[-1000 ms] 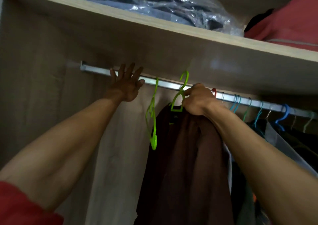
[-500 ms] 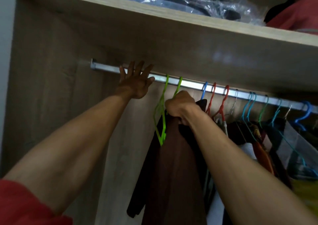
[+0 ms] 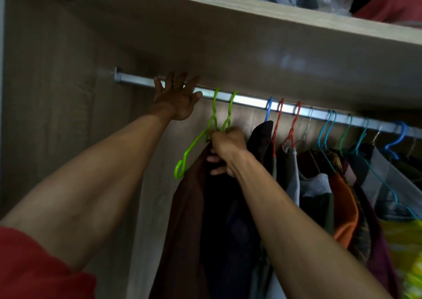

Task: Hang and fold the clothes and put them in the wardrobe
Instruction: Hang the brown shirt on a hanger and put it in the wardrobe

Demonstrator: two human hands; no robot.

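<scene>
Brown garment (image 3: 189, 207) gripped by right hand (image 3: 226, 148); left hand (image 3: 175, 102) splayed against metal rail (image 3: 251, 100).

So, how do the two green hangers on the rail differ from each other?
The left green hanger hangs bare, its arm and end hook in plain sight; the right green hanger carries the brown garment. No hand touches the left one; the right hand grips the right one below its hook. Both are bright green and hooked over the metal rail.
</scene>
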